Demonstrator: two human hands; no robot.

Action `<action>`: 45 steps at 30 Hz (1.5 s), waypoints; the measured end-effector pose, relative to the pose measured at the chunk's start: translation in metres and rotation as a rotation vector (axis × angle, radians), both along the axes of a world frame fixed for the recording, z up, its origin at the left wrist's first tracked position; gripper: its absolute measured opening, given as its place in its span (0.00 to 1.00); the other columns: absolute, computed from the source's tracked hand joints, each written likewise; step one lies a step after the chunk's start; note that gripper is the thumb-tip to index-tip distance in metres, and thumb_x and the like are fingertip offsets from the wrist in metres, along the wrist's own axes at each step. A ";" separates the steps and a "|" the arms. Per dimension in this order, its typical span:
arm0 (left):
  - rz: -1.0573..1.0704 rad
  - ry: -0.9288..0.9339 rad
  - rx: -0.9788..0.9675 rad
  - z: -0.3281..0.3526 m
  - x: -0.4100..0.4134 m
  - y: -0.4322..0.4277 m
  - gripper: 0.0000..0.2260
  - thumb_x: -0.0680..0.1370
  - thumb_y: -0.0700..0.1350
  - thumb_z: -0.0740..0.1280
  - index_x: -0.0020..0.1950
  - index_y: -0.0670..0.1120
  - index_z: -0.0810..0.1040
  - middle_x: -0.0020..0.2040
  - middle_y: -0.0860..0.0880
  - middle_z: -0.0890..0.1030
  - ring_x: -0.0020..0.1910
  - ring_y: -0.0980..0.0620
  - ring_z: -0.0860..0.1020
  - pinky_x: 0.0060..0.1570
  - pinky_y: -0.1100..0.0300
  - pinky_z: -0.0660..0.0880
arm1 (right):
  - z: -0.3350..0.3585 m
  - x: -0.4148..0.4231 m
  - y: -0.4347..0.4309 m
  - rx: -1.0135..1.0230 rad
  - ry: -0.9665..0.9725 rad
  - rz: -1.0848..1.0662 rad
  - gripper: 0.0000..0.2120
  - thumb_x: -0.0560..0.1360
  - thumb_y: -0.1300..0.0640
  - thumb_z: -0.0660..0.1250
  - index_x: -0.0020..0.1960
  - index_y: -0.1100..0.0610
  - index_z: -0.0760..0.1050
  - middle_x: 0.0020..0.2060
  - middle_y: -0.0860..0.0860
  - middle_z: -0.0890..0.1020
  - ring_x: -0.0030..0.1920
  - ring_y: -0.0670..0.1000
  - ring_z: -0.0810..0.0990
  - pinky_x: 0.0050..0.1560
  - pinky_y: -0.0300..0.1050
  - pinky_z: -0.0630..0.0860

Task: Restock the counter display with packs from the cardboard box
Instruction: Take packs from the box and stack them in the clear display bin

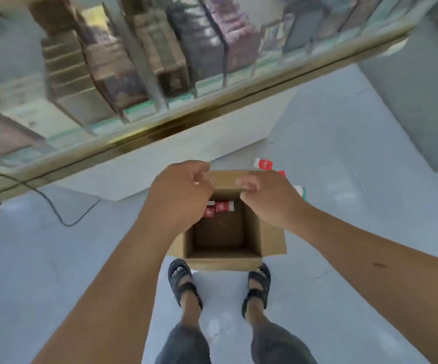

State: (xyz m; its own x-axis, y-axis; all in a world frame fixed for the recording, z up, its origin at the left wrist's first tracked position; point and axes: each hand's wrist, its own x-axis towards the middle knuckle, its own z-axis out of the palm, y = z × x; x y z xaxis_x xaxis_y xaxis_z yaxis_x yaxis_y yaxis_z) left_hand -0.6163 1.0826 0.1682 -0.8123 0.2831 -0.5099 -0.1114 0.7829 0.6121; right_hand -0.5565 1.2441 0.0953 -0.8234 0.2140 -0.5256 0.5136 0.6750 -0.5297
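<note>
**boxguy:** Quick look before the next grab. The box (223, 262) sits on the floor right at the toes of the sandals (179, 279), flaps open and nearly empty. Only a few red-and-white packs (220, 207) are tucked into its far left corner. Both hands hang above it. The left hand (183, 190) has its fingers curled in with a pale smudge at the tips, and through the blur I can't tell if it's pinching something. The right hand (267, 198) is loosely curled, with nothing visible in it.

**shelfrat:** I'd guess the reach is the risky bit. Those packs are low in a corner, so scooping several at once with curled fingers could spill one back in or onto the floor.

**boxguy:** There are some down there already, loose packs (263, 164) just past the box's far right corner.

**shelfrat:** Yeah, easy to kick or crush those when stepping toward the counter display (186, 119) beyond the box. Also watch the cable (54, 214) off to the box's left, it loops across the floor and a sandal could snag it.

**boxguy:** And the glass?

**shelfrat:** It sits just beyond the box, so coming up out of a bend too fast could mean a bump against its edge, I reckon. The box is light now too, so a foot nudge would probably slide it.
</note>
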 end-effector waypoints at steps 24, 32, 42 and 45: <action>-0.155 -0.266 -0.243 -0.480 0.011 0.014 0.21 0.79 0.51 0.66 0.71 0.62 0.68 0.64 0.57 0.75 0.55 0.57 0.75 0.51 0.61 0.75 | -0.572 -0.014 -0.031 0.265 -0.369 0.275 0.25 0.80 0.49 0.61 0.75 0.54 0.64 0.75 0.59 0.60 0.75 0.63 0.54 0.70 0.62 0.60; -0.100 -0.177 -0.156 -0.502 0.003 0.021 0.19 0.78 0.52 0.67 0.69 0.62 0.71 0.60 0.58 0.77 0.59 0.57 0.76 0.57 0.59 0.75 | -0.637 -0.024 -0.019 0.332 -0.348 0.235 0.30 0.82 0.48 0.57 0.79 0.55 0.52 0.77 0.59 0.55 0.77 0.62 0.51 0.73 0.61 0.53; -0.075 -0.181 -0.135 -0.504 0.006 0.019 0.19 0.77 0.53 0.67 0.68 0.64 0.71 0.59 0.60 0.78 0.59 0.58 0.75 0.57 0.62 0.74 | -0.658 -0.020 -0.021 0.347 -0.346 0.262 0.24 0.83 0.51 0.56 0.77 0.57 0.59 0.72 0.62 0.65 0.72 0.63 0.64 0.69 0.57 0.64; -0.091 -0.167 -0.151 -0.497 0.001 0.020 0.19 0.77 0.53 0.67 0.68 0.63 0.71 0.59 0.59 0.78 0.60 0.56 0.75 0.60 0.55 0.75 | -0.635 -0.018 -0.025 0.329 -0.328 0.198 0.24 0.82 0.51 0.58 0.75 0.59 0.61 0.69 0.62 0.68 0.68 0.63 0.67 0.63 0.54 0.70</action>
